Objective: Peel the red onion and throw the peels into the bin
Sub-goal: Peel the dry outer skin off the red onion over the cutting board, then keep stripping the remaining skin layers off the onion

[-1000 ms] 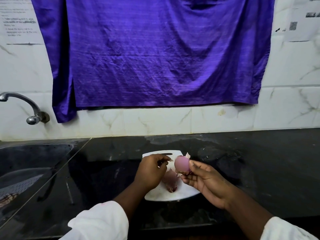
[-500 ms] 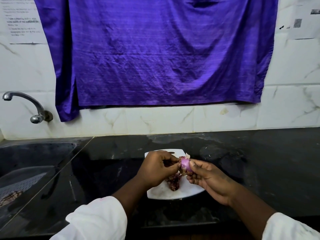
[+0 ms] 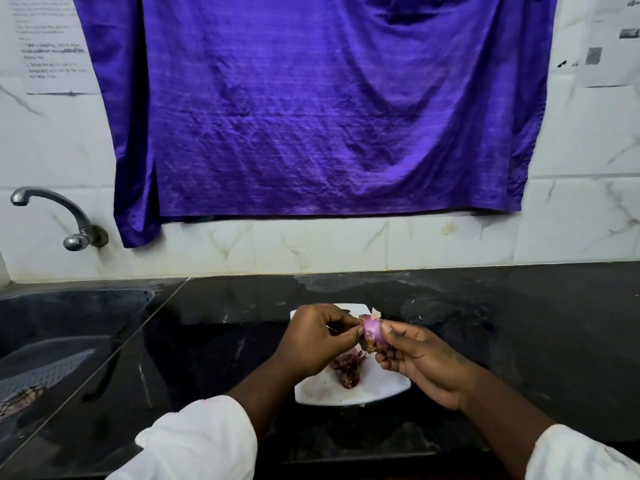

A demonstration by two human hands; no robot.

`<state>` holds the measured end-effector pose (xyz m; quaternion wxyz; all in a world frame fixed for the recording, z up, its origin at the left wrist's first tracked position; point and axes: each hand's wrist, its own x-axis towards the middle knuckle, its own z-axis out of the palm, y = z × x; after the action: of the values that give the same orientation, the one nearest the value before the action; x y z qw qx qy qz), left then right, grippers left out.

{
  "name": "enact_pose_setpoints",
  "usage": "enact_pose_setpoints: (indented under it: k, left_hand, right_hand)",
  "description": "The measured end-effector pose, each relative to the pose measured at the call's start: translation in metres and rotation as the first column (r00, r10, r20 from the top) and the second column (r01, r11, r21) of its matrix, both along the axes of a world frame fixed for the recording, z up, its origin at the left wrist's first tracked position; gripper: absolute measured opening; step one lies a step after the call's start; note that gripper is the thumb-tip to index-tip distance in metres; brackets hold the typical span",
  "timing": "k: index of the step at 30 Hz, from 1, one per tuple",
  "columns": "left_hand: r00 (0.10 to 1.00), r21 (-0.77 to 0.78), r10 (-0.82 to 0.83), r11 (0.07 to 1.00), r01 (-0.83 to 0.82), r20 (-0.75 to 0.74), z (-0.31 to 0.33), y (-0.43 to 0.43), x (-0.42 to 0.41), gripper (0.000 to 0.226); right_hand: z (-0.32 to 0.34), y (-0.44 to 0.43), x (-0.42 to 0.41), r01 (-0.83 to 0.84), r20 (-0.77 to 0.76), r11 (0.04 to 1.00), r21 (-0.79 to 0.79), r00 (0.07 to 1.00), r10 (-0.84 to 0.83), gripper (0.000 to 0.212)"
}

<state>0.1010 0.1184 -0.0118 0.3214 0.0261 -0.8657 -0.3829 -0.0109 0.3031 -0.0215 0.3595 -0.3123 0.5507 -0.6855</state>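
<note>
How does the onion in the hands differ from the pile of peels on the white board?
The red onion is held in the air between the left hand and the right hand; the peels lie on the white board. The onion is one smooth, rounded, light purple piece; the peels are a loose heap of darker, thin scraps. Both are reddish purple.

A person's left hand (image 3: 313, 339) and right hand (image 3: 420, 362) meet over a cutting board (image 3: 381, 388) on a kitchen counter (image 3: 519, 341), an onion (image 3: 372, 336) held between them above a heap of peels (image 3: 348, 368) on the board. A sink (image 3: 52, 327) lies to the left, its tap (image 3: 52, 211) on the wall behind; a cloth (image 3: 311, 109) hangs above the counter.
</note>
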Motion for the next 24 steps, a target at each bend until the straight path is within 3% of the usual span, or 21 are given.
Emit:
enact_pose_setpoints:
  k: [5,11,19,24]
  left_hand:
    - [0.998,-0.026,0.058,0.998,-0.059,-0.03,0.003,0.0,-0.002,0.008]
    - [0.996,0.086,0.041,0.996,-0.034,-0.081,-0.004,0.009,0.0,0.016]
    - [0.953,-0.028,0.216,0.973,-0.227,-0.212,-0.005,0.012,-0.017,0.005]
    - [0.93,-0.034,0.273,0.957,-0.289,-0.246,-0.007,0.003,-0.038,0.012]
  right_hand:
    - [0.002,-0.003,0.001,-0.003,0.011,1.0,-0.006,1.0,0.003,0.028]
    - [0.002,-0.007,0.001,0.073,-0.041,0.997,-0.036,0.996,-0.075,0.037]
    - [0.007,-0.022,-0.004,0.18,-0.16,0.98,-0.088,0.968,-0.192,0.042]
    - [0.007,-0.037,-0.02,0.173,-0.162,0.976,-0.131,0.968,-0.194,0.039]
